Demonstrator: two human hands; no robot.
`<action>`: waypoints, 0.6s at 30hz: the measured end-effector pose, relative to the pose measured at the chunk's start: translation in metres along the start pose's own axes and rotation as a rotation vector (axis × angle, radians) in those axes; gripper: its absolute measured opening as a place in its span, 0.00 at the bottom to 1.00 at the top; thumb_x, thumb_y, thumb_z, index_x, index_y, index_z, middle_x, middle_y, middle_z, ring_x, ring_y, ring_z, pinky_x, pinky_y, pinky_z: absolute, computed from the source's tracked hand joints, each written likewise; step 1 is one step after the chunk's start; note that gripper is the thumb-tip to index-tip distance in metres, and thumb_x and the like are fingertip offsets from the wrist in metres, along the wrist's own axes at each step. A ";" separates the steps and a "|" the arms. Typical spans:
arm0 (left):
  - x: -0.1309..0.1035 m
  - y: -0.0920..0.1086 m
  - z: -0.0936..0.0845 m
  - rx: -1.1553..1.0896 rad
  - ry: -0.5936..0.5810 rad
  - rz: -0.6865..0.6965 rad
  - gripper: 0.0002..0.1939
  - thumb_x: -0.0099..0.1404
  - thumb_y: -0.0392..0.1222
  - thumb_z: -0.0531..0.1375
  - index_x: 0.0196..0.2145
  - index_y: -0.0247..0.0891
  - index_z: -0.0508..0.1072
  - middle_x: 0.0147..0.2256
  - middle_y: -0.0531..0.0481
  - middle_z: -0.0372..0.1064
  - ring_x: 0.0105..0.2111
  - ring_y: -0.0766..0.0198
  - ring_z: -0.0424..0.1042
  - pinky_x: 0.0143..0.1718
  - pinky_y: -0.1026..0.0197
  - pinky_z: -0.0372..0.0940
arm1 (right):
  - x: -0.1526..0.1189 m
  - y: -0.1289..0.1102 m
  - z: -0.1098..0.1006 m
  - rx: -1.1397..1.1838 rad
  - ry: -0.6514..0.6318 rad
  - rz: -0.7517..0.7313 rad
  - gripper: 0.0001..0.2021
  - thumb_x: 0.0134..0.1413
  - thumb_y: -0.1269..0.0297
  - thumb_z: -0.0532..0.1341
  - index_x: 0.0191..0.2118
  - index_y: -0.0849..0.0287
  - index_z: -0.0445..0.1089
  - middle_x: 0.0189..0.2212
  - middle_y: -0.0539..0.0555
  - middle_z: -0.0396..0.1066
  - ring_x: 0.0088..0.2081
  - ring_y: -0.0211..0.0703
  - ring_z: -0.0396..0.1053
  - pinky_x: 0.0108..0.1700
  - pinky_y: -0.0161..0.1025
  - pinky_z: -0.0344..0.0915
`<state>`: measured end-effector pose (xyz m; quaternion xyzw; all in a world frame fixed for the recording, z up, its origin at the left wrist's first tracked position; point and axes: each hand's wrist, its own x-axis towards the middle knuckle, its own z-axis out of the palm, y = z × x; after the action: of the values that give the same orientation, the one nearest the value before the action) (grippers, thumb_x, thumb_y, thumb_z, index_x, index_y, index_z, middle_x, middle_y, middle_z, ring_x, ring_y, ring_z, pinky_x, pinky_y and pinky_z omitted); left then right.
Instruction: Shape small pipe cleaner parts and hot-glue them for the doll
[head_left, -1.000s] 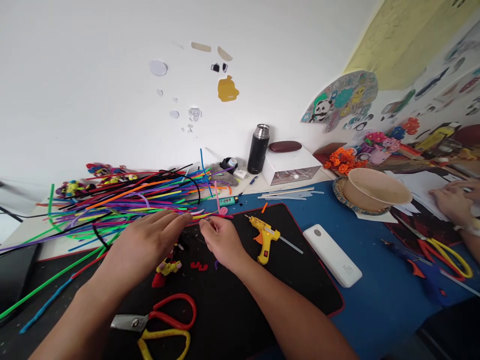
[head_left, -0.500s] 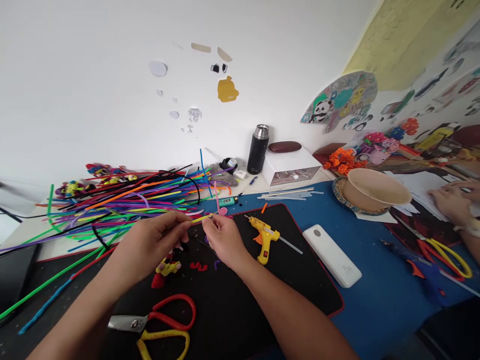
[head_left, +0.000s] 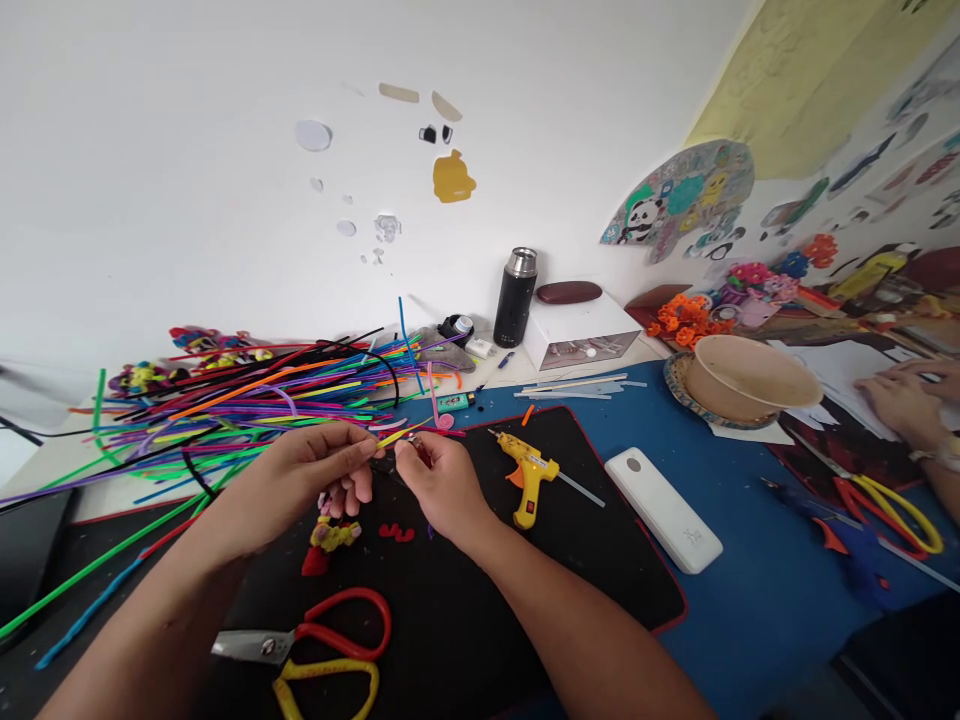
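Between my two hands is a short yellow pipe cleaner (head_left: 392,437). My left hand (head_left: 319,475) pinches its left end between thumb and fingertips. My right hand (head_left: 442,485) is closed at the other end, around something small and dark red that its fingers mostly hide. Below the hands, a yellow and red fuzzy figure (head_left: 334,535) lies on the black mat (head_left: 450,620), beside a small red curled piece (head_left: 396,532). Scissors with red and yellow handles (head_left: 330,637) rest nearer to me. Right of my right hand lies a yellow glue gun (head_left: 534,475).
Many coloured pipe cleaners (head_left: 277,400) cover the left side. A black flask (head_left: 516,300) and white box (head_left: 581,330) stand at the back. To the right are a white power bank (head_left: 664,510), a bowl (head_left: 750,380) and another person's hands (head_left: 907,400).
My right hand has shifted slightly left and turned, showing the dark red thing in its fingers. The lower fingers of my left hand have come into fuller view.
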<state>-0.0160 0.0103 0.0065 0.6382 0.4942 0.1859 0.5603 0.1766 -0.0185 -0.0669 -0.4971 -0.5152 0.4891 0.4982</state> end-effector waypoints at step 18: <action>-0.003 0.015 0.016 0.136 0.111 0.096 0.34 0.64 0.77 0.63 0.30 0.40 0.77 0.25 0.49 0.77 0.22 0.63 0.74 0.24 0.62 0.71 | -0.002 -0.001 0.003 -0.017 -0.046 0.040 0.19 0.61 0.49 0.59 0.25 0.53 0.58 0.22 0.43 0.54 0.27 0.38 0.52 0.30 0.39 0.48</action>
<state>0.0013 0.0007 0.0160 0.6865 0.5047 0.2136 0.4779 0.1734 -0.0210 -0.0658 -0.5005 -0.5206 0.5057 0.4720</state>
